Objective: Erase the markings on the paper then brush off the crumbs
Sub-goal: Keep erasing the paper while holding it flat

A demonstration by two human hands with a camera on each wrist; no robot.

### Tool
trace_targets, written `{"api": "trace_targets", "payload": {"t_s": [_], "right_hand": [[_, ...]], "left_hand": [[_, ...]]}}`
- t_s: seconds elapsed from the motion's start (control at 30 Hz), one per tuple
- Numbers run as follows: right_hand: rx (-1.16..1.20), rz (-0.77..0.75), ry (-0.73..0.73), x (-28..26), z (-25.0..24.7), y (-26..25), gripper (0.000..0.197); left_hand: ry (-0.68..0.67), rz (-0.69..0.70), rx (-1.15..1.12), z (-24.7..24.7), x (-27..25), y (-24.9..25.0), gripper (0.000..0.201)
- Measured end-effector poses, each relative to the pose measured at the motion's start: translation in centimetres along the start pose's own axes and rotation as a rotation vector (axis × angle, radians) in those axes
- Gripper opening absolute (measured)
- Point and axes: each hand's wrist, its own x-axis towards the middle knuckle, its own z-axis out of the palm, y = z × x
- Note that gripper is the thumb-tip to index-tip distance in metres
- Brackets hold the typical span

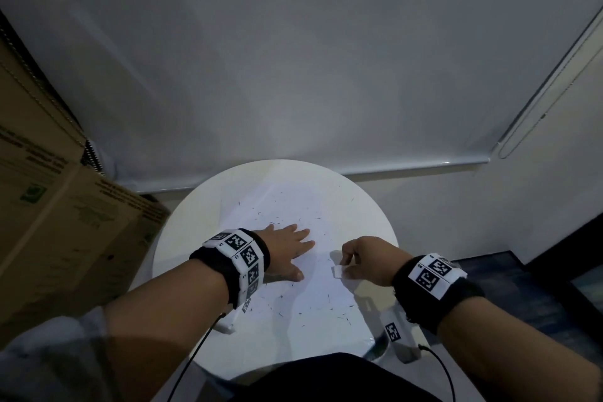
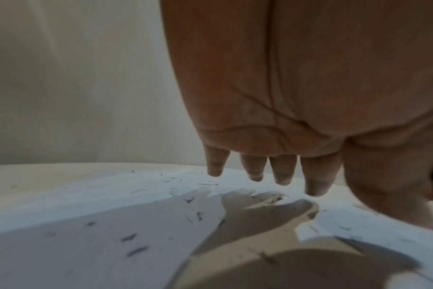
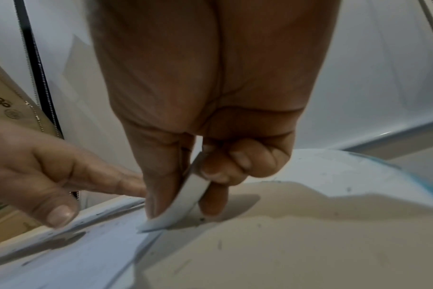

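Pinching the white eraser (image 3: 185,197) between thumb and curled fingers, our right hand (image 1: 365,259) is holding its lower corner down at the right edge of the paper (image 1: 313,290).

Nearest us, we're seeing dark crumbs (image 1: 326,310) lying scattered over the near part of the sheet, which is resting on the round white table (image 1: 182,238). Just beyond them our left hand (image 1: 287,251) is lying flat, fingers straight and spread, gripping nothing; from the left wrist view we can't quite tell whether the fingertips (image 2: 282,174) are touching the sheet or hovering just over it. Further out, more crumbs are sitting on the far half of the sheet. Beyond the table, a cardboard box (image 1: 58,206) is standing to our left against the pale wall (image 1: 293,59).
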Motion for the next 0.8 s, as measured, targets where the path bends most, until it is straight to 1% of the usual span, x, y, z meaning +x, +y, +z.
{"api": "trace_targets", "payload": {"t_s": [0.1,0.17,0.2,0.23,0.3,0.37,0.43,0.5,0.6,0.63,0.7,0.77,0.8], "right_hand": [[0.002,-0.010,0.018,0.0,0.1,0.1,0.019],[0.013,-0.008,0.022,0.0,0.3,0.2,0.019],[0.022,-0.007,0.021,0.0,0.4,0.3,0.019],[0.030,-0.007,0.021,0.0,0.4,0.3,0.019],[0.035,-0.005,0.018,-0.1,0.5,0.3,0.019],[0.022,0.001,0.017,0.0,0.5,0.2,0.018],[0.008,0.007,0.014,0.0,0.5,0.1,0.017],[0.019,0.016,0.012,-0.1,0.5,0.1,0.017],[0.050,0.029,0.011,-0.4,0.6,0.1,0.016],[0.049,0.031,-0.003,-0.4,0.6,0.1,0.014],[0.021,0.025,-0.053,-0.4,0.2,-0.2,0.008],[-0.013,0.015,-0.090,-0.1,-0.7,-0.7,0.010],[-0.008,0.013,-0.076,0.3,-1.1,-0.9,0.013]], "left_hand": [[0.034,-0.127,-0.011,0.3,0.1,-1.1,0.091],[0.066,-0.215,-0.039,0.2,0.0,-2.0,0.095],[0.076,-0.232,-0.039,0.2,-0.1,-2.2,0.095],[0.085,-0.217,-0.032,0.2,-0.1,-2.2,0.093],[0.091,-0.103,-0.005,0.3,0.1,-1.2,0.087],[0.046,0.029,0.020,0.5,0.4,0.4,0.078],[0.001,0.078,0.020,1.0,1.0,1.4,0.074],[0.024,0.031,0.013,1.0,1.2,1.1,0.078],[0.071,-0.123,-0.039,0.9,0.7,-1.0,0.090],[0.079,-0.150,-0.059,1.0,0.4,-1.7,0.096],[0.095,-0.173,-0.090,1.5,-0.1,-2.9,0.108],[0.100,-0.193,-0.136,2.0,-0.3,-3.7,0.115],[0.099,-0.198,-0.161,2.2,-0.3,-3.8,0.116]]}}
